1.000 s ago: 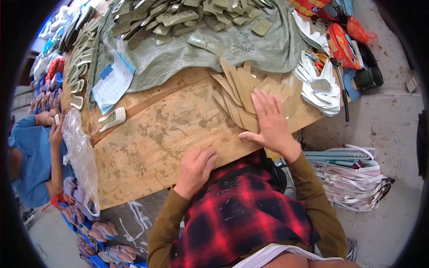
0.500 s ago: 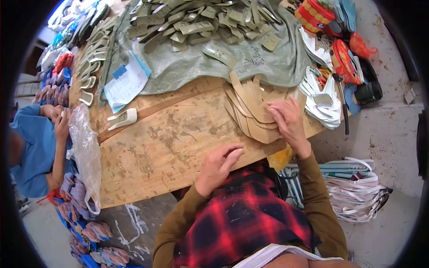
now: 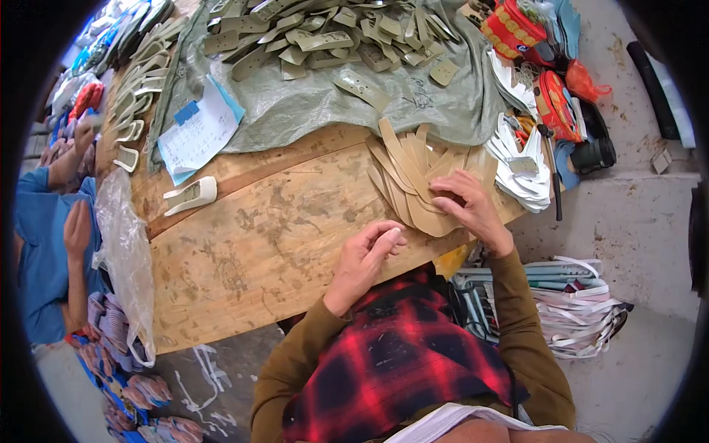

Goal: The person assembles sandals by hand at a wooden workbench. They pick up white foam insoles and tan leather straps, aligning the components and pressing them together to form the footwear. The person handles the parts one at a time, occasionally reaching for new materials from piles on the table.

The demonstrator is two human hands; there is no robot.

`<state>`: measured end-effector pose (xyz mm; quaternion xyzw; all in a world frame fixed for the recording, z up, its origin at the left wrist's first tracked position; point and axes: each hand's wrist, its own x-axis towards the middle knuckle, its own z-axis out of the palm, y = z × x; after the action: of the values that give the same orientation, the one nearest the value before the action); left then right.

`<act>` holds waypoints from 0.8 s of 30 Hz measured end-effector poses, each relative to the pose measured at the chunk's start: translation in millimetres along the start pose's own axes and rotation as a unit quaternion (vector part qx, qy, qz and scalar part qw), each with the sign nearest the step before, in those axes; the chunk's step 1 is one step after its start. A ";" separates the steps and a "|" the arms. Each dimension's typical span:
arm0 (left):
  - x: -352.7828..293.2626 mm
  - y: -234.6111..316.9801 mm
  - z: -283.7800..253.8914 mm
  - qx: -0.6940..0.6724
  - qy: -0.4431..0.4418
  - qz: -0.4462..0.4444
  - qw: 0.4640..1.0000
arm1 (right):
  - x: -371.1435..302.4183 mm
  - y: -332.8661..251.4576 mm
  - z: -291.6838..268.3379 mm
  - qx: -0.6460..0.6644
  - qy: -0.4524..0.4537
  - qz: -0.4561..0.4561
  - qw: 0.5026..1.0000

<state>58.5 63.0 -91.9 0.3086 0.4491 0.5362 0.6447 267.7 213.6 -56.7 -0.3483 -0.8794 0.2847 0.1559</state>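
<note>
A fanned pile of thin tan insole-shaped pieces (image 3: 402, 173) lies at the right of the wooden table near its front edge. My right hand (image 3: 473, 210) is over the pile's near right side, its fingers bent and thumb apart; whether the fingertips touch a piece is hard to see. Left of the pile, at the table's front edge, my left hand (image 3: 367, 262) is raised with loosely curled fingers and nothing visible in it. Beside the pile on the right is a stack of white strip-like pieces (image 3: 526, 173).
Olive moulded pieces (image 3: 317, 40) are heaped on a green sheet (image 3: 295, 111). Handwritten paper (image 3: 196, 140) and a cream moulded piece (image 3: 190, 196) lie at left. A co-worker in a blue shirt (image 3: 52, 251) sits beyond the plastic bag (image 3: 125, 236). White straps (image 3: 580, 314) hang at right.
My right hand has come slightly left and down over the tan pile, its fingers bending more. My left hand has shifted slightly upward. The co-worker's hands have moved apart.
</note>
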 end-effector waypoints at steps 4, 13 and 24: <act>2.0 1.3 -1.8 0.005 -0.015 0.002 1.000 | 1.8 -7.3 -4.8 0.033 -0.029 0.038 0.998; -3.1 -8.0 -5.5 0.002 -0.051 0.003 0.999 | -11.5 14.1 11.9 0.044 0.012 0.045 0.998; 3.1 -19.8 9.9 0.034 -0.030 0.015 0.999 | -8.2 1.1 6.5 -0.089 -0.006 -0.097 0.991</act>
<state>75.8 62.2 -106.0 0.3529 0.4427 0.5212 0.6387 271.1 206.0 -63.1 -0.2724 -0.9316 0.1915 0.1456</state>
